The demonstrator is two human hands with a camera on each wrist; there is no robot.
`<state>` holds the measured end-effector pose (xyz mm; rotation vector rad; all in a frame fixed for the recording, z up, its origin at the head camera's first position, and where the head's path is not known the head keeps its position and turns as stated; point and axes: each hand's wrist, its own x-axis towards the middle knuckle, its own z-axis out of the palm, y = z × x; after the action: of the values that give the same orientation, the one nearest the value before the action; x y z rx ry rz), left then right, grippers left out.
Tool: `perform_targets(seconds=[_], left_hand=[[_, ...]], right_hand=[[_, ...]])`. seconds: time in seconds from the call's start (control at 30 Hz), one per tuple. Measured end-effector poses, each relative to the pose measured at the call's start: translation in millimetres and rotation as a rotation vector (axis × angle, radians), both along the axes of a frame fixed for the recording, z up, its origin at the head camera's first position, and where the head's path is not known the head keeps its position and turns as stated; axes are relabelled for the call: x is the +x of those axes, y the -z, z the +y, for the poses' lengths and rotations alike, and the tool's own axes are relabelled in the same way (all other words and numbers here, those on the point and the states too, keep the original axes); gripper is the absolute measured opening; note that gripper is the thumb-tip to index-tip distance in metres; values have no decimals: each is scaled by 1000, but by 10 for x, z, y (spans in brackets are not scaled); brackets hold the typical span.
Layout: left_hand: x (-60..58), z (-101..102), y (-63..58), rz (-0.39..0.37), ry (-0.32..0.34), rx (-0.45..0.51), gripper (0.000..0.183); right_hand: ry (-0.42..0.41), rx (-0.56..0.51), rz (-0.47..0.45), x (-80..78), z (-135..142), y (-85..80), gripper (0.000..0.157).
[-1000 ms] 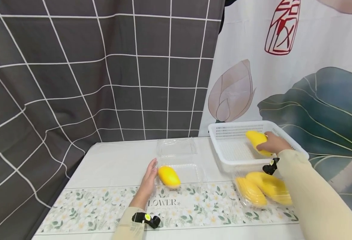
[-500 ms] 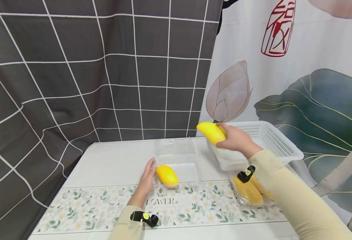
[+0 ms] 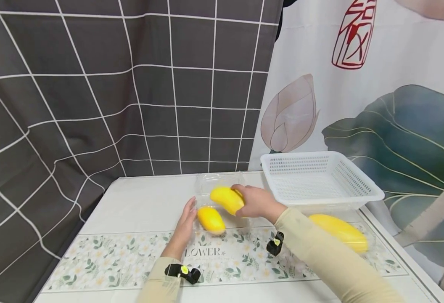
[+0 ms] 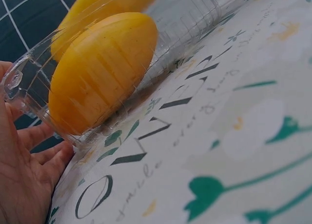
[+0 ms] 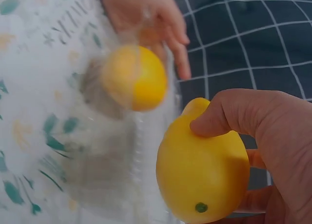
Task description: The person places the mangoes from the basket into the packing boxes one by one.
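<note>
My right hand [image 3: 257, 203] grips a yellow mango [image 3: 225, 198] over an open clear plastic clamshell box [image 3: 242, 225]. In the right wrist view the thumb [image 5: 214, 117] lies on top of this mango and the fingers curl round its far side; a small green spot marks its end. Another mango [image 4: 105, 72] lies inside the box at its left end. Beside that end stands my left hand [image 3: 186, 227], fingers extended, the fingertips right at the clear wall in the left wrist view. The box's lid [image 3: 210, 179] lies folded back behind it.
A white perforated basket [image 3: 301, 162] stands at the back right. In front of it sits a clear box with a mango [image 3: 339, 232] in it, partly hidden by my right sleeve [image 3: 320, 252]. A dark gridded cloth [image 3: 191, 126] hangs behind the table.
My right hand has carried the mango from the basket leftward and down to over the open box. The left hand has stayed beside the box.
</note>
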<state>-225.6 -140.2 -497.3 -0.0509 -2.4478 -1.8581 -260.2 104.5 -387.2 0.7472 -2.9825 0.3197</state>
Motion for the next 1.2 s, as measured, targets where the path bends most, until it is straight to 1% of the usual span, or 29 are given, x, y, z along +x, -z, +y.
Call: perform_targets(seconds=[0.1,0.27,0.43,0.5,0.57,0.63,0.73,0.8,0.9,0.97,1.03,1.07,1.13,1.2], left_hand=[[-7,19,-10,-8,8,5,47],[-21,11,-21,-7,20,7,47],[-24,-4,-36,2,38,17,47],[-17,-4,-41,1,41,11,48],[45,12,-140,-3,52,6,49],[51,12,-151,-1,52,-2,50],[48,13,-160,7,53,10,49],[-10,-3,-64,10,42,13,48],[-22,-18,-43,12,47,40,49],[-30,-40,-30,18,49,76,50],[-61,-62,-26,37,53,144,52],[-83,-68,-32,43,54,182,52],[-131,-72,-43,40,56,251,53],[-186,-64,-58,17,53,302,53]], right_hand=[[22,34,-21,25,-44,77,81],[67,81,-23,52,-111,159,81],[73,122,-32,64,-171,262,81],[77,128,-46,71,-186,296,82],[81,126,-59,80,-195,315,83],[89,117,-74,84,-200,317,85],[95,103,-98,88,-204,306,86],[97,91,-120,91,-202,301,86],[90,64,-145,103,-187,290,86],[101,3,-143,100,-166,278,82],[150,-120,-117,70,-133,265,75],[188,-202,-98,43,-107,265,71],[287,-407,-81,-23,-49,287,61],[391,-638,-122,-92,15,337,55]])
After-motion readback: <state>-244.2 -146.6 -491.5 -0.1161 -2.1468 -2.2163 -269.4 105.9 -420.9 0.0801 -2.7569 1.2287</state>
